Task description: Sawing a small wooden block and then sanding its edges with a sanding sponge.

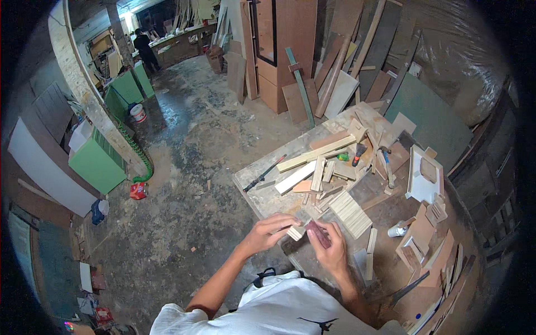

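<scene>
Over the near left edge of the workbench (pixel 249 194), my left hand (pixel 268 233) has its fingers closed on a small pale wood block (pixel 296 232). My right hand (pixel 330 245) grips a dark red oblong block (pixel 317 234), with a worn, papery look, whose exact kind I cannot make out. The two blocks are close together; whether they touch is hard to tell. Just beyond my right hand lies a ribbed pale wood panel (pixel 350 215). Several wood offcuts (pixel 316 174) are heaped past it.
A hammer (pixel 388 167), a spray can (pixel 397 229) and a thin dark tool with a red end (pixel 264 174) lie on the bench. Boards (pixel 335 92) lean behind it. Green cabinets (pixel 97 159) and a post (pixel 92 92) stand left; a person (pixel 146 49) stands far off.
</scene>
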Action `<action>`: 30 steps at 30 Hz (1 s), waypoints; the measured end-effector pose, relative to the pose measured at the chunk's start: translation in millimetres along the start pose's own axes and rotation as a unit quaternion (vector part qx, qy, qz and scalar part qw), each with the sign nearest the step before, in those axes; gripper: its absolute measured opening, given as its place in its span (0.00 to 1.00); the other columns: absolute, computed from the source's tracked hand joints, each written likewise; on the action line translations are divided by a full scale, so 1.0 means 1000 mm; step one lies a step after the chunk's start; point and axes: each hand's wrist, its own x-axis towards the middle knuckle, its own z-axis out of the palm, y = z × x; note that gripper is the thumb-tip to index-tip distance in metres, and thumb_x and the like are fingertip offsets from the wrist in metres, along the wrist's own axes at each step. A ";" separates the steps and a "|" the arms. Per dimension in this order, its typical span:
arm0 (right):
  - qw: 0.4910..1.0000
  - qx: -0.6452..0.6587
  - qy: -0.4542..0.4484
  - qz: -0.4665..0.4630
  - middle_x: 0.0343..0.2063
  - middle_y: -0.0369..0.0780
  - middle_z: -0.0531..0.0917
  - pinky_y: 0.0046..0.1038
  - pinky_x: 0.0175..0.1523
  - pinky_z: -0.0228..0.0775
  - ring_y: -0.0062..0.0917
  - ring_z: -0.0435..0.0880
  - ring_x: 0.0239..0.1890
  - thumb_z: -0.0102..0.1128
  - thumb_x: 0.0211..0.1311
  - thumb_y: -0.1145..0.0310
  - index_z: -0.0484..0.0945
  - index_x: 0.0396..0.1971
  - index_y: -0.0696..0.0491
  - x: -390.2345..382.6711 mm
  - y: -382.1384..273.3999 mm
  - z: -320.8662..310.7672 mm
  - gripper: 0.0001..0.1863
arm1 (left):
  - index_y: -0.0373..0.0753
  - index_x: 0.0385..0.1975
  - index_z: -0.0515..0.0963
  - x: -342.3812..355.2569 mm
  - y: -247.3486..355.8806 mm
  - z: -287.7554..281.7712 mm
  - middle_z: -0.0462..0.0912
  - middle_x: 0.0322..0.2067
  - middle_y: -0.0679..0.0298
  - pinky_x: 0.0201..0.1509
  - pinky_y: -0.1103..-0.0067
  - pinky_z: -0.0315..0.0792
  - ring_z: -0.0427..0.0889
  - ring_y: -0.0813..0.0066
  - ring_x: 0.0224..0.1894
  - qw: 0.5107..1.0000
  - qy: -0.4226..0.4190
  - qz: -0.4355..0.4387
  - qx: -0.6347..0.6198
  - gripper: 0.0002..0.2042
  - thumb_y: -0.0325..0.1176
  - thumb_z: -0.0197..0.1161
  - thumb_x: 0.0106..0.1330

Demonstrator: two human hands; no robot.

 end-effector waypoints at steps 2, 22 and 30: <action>1.000 0.021 -0.002 -0.007 0.40 0.48 0.82 0.33 0.46 0.76 0.40 0.85 0.41 0.71 0.62 0.68 0.81 0.47 0.60 -0.001 -0.027 -0.010 0.17 | 0.33 0.51 0.83 0.002 -0.005 0.006 0.86 0.51 0.56 0.61 0.69 0.76 0.84 0.59 0.55 1.000 -0.011 0.022 0.006 0.14 0.19 0.64 0.66; 0.997 0.063 -0.006 0.055 0.42 0.50 0.83 0.36 0.48 0.76 0.41 0.85 0.43 0.72 0.62 0.67 0.81 0.46 0.60 0.006 0.026 -0.003 0.16 | 0.33 0.51 0.82 0.010 0.009 0.007 0.86 0.50 0.56 0.61 0.66 0.75 0.84 0.57 0.54 0.999 0.008 0.031 0.036 0.16 0.18 0.65 0.62; 0.987 0.138 0.006 0.083 0.41 0.47 0.84 0.31 0.47 0.76 0.33 0.85 0.42 0.69 0.67 0.66 0.79 0.49 0.61 -0.006 0.044 0.014 0.17 | 0.33 0.55 0.79 -0.001 0.013 0.011 0.84 0.53 0.56 0.61 0.70 0.76 0.83 0.60 0.56 0.999 0.021 -0.014 0.024 0.17 0.19 0.64 0.65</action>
